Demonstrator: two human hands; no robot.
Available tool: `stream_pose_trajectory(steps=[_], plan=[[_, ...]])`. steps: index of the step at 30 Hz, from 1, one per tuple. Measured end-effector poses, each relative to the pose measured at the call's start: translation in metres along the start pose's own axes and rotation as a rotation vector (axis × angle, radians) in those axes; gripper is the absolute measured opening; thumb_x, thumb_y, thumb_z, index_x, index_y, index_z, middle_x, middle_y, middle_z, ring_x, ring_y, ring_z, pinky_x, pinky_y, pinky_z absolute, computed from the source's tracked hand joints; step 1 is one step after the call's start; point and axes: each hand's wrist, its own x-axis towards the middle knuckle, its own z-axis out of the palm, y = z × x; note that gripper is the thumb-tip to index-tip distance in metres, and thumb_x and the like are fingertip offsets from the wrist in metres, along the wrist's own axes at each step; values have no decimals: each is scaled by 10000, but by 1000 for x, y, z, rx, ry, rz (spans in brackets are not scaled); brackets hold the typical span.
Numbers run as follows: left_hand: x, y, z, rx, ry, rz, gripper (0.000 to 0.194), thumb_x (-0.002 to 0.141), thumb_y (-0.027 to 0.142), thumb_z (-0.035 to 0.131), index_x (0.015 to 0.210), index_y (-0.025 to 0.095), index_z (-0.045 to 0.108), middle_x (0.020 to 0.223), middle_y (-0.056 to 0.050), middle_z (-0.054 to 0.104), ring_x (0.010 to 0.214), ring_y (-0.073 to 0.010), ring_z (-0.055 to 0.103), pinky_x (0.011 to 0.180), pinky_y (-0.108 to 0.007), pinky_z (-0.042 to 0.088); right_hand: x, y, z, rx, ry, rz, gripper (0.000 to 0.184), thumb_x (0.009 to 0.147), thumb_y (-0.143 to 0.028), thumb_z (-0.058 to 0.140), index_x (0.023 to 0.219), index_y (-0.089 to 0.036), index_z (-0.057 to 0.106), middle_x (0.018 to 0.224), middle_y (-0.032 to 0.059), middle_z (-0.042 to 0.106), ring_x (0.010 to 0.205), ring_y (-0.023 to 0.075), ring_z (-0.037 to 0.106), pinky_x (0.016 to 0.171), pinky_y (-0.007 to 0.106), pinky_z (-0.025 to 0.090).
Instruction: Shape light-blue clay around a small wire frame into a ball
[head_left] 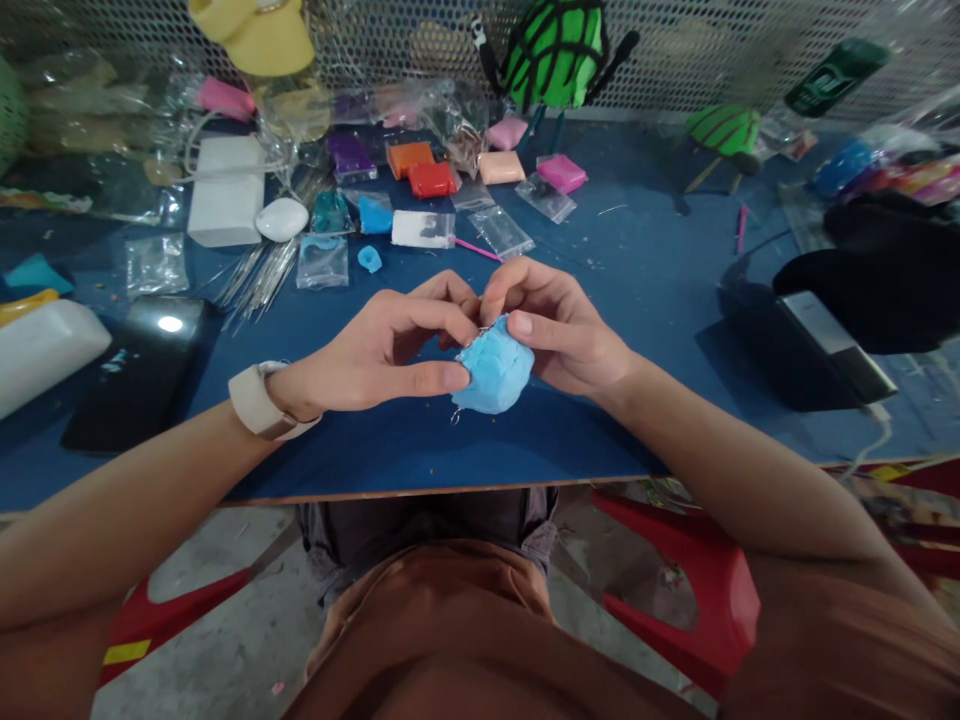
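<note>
Between my two hands is a lump of light blue modelling clay [495,370], held a little above the table's front edge. Bits of thin wire show along its upper left side, and a small wire loop [456,416] sticks out below. My left hand [397,345] grips the clay's left side with the thumb in front and the fingers curled behind. On the upper right, my right hand [559,325] presses its thumb on the clay, its fingers bent at the top edge. The fingertips behind the clay are partly hidden.
Clay packets, such as a red one [433,180], lie across the back of the blue table [637,270]. Thin wires [262,275] and a black phone [139,375] are at left. A dark box-shaped device [802,350] stands right. Green striped models [555,55] stand near the mesh panel.
</note>
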Motion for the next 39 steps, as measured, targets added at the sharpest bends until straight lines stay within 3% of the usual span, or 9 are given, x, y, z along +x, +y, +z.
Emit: stream_pose_trajectory(steps=[6,18,21,24,26,30,32,39], plan=[[1,-2,2,-24,21,42,248,978,493,1016,946,286,882,985,-76,678,989,-248,663,880,-418,654,-1,-1,3,-45,13,-20,335,888,-372,1086,1057,-221,840,931,-17,783,744,119,704,732,255,646],[1,0,0,133,18,30,463,914,707,1023,863,282,846,1033,-85,725,987,-256,649,931,-435,649,-2,-1,4,-122,28,-34,333,889,-392,1091,1041,-226,845,926,-4,806,777,139,725,773,283,651],[2,2,1,178,23,36,491,953,723,981,817,280,819,981,-82,712,967,-254,634,897,-420,633,-3,-1,4,-130,20,-51,308,934,-404,1063,1075,-224,856,959,-1,808,797,133,732,789,281,642],[1,-2,2,173,106,73,513,993,727,943,802,278,784,905,-72,675,937,-255,623,850,-435,602,-5,-2,3,-166,110,-74,317,1005,-480,1004,1154,-232,874,1061,23,816,914,151,759,835,279,646],[1,-8,2,176,245,118,503,1029,724,916,831,281,781,890,-56,649,942,-247,613,857,-448,572,-7,-3,3,-221,188,-106,362,1018,-512,989,1244,-255,874,1194,41,816,1052,176,769,895,283,660],[-2,-23,2,195,502,181,496,1094,707,872,876,273,768,890,-15,591,966,-199,565,862,-431,502,-10,-2,4,-450,274,-149,730,806,-533,1151,1406,-322,794,1414,46,764,1185,228,747,936,316,687],[-2,-26,1,217,515,189,535,1080,743,868,871,264,754,874,-7,583,911,-184,553,836,-423,494,-10,0,6,-549,283,-147,833,753,-581,1172,1431,-321,763,1430,63,761,1168,247,750,916,351,708],[1,-26,-1,326,485,194,575,1046,764,883,801,262,748,808,-21,575,791,-191,577,852,-434,586,-11,7,0,-771,285,-224,686,914,-701,1032,1443,-348,775,1365,51,777,1114,261,783,848,407,767]])
